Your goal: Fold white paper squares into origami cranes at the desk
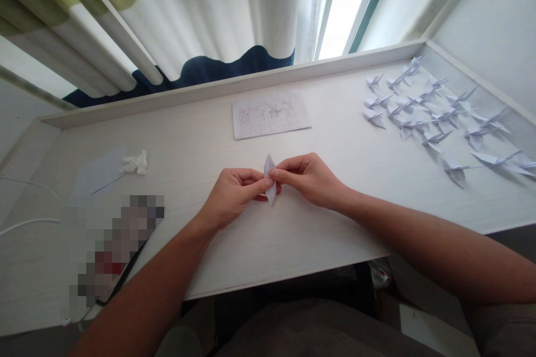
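Between my two hands is a small piece of white paper folded into a narrow diamond, its points facing up and down in the view. My left hand pinches its left side and lower middle between thumb and fingers. From the right, my right hand grips the same folded paper near its middle, thumb on top. The fingertips of both hands nearly meet and cover the paper's centre. It is held just above the white desk.
Several folded paper cranes stand at the desk's right end. A sheet with a printed table lies behind my hands. To the left are plain paper sheets, a crumpled tissue, a white cable and a blurred-out flat object.
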A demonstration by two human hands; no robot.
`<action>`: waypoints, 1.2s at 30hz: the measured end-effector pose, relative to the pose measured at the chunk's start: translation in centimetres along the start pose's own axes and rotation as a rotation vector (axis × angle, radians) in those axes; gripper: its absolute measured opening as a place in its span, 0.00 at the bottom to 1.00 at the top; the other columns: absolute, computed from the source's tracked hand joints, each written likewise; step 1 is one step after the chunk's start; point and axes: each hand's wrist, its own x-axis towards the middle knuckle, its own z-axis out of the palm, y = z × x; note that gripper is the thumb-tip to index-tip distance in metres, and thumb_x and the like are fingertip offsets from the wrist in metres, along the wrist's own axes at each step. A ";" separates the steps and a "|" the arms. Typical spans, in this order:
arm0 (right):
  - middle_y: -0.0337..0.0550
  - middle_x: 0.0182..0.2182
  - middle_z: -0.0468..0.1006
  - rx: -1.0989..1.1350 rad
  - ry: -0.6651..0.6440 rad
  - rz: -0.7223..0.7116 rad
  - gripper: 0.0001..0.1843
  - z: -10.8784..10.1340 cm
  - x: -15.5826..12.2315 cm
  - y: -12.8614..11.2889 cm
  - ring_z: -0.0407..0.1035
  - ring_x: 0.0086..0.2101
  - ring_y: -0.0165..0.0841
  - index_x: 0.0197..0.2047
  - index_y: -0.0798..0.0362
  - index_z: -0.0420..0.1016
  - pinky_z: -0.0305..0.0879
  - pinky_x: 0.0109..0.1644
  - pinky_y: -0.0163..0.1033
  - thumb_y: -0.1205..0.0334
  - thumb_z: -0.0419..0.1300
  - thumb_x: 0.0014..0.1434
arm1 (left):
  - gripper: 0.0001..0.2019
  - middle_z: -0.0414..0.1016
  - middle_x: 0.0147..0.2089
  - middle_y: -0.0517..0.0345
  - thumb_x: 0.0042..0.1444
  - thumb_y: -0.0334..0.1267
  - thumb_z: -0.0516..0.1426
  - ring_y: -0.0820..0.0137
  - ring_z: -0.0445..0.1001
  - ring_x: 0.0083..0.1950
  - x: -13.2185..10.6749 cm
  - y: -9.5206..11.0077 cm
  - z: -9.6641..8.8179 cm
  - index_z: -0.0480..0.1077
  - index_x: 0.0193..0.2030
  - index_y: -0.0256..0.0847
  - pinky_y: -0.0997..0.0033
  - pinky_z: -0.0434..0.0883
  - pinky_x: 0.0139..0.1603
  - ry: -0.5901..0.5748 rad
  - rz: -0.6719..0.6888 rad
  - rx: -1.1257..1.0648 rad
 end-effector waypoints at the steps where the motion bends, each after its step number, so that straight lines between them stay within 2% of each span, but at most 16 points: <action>1: 0.41 0.27 0.83 -0.004 -0.005 0.001 0.17 0.0 0.0 0.0 0.74 0.30 0.32 0.30 0.54 0.85 0.69 0.37 0.38 0.50 0.68 0.64 | 0.12 0.88 0.38 0.49 0.52 0.47 0.74 0.64 0.85 0.38 0.0 0.1 0.0 0.87 0.35 0.40 0.70 0.80 0.39 -0.006 -0.003 0.003; 8: 0.41 0.27 0.82 0.012 -0.065 -0.034 0.20 -0.2 0.3 0.1 0.73 0.31 0.31 0.31 0.54 0.83 0.68 0.38 0.37 0.46 0.69 0.63 | 0.11 0.88 0.36 0.49 0.51 0.45 0.74 0.64 0.85 0.38 0.1 -0.2 0.3 0.86 0.32 0.39 0.69 0.80 0.40 0.034 -0.027 -0.051; 13: 0.40 0.25 0.81 0.020 -0.045 -0.012 0.20 -0.2 0.4 0.1 0.73 0.29 0.31 0.29 0.54 0.82 0.68 0.36 0.38 0.45 0.71 0.61 | 0.13 0.88 0.38 0.50 0.48 0.45 0.76 0.63 0.85 0.40 0.3 -0.5 0.2 0.86 0.36 0.40 0.70 0.79 0.39 0.014 -0.065 -0.056; 20: 0.42 0.27 0.84 -0.009 -0.030 -0.012 0.20 0.0 0.3 0.1 0.74 0.29 0.32 0.30 0.54 0.83 0.69 0.36 0.38 0.45 0.70 0.61 | 0.13 0.88 0.36 0.49 0.45 0.43 0.77 0.65 0.85 0.38 0.2 -0.3 0.7 0.83 0.31 0.37 0.69 0.77 0.43 0.031 -0.041 -0.080; 22: 0.42 0.26 0.84 0.000 -0.031 -0.009 0.20 0.0 0.3 0.2 0.75 0.29 0.32 0.29 0.54 0.83 0.69 0.36 0.38 0.45 0.70 0.61 | 0.13 0.88 0.35 0.49 0.45 0.43 0.77 0.65 0.85 0.37 0.2 -0.3 0.7 0.83 0.31 0.37 0.69 0.77 0.43 0.022 -0.043 -0.090; 27: 0.42 0.28 0.85 -0.008 -0.003 -0.002 0.19 -0.1 0.3 0.2 0.76 0.30 0.33 0.30 0.54 0.83 0.69 0.36 0.39 0.45 0.71 0.61 | 0.14 0.88 0.40 0.48 0.49 0.43 0.76 0.63 0.85 0.41 0.2 -0.3 0.3 0.86 0.39 0.39 0.64 0.79 0.48 -0.067 -0.041 -0.060; 32: 0.43 0.27 0.85 -0.007 -0.029 0.030 0.19 -0.1 0.3 0.2 0.77 0.31 0.34 0.30 0.53 0.83 0.71 0.37 0.39 0.44 0.72 0.59 | 0.11 0.88 0.40 0.47 0.52 0.44 0.73 0.60 0.86 0.42 0.2 -0.6 0.1 0.85 0.37 0.39 0.61 0.79 0.49 -0.088 -0.038 -0.013; 36: 0.42 0.28 0.84 -0.002 -0.033 0.011 0.20 -0.3 0.5 0.3 0.75 0.29 0.33 0.32 0.54 0.83 0.70 0.36 0.40 0.43 0.72 0.59 | 0.14 0.88 0.40 0.47 0.53 0.47 0.74 0.59 0.87 0.43 0.2 -0.7 0.1 0.85 0.39 0.39 0.59 0.80 0.51 -0.088 -0.035 -0.034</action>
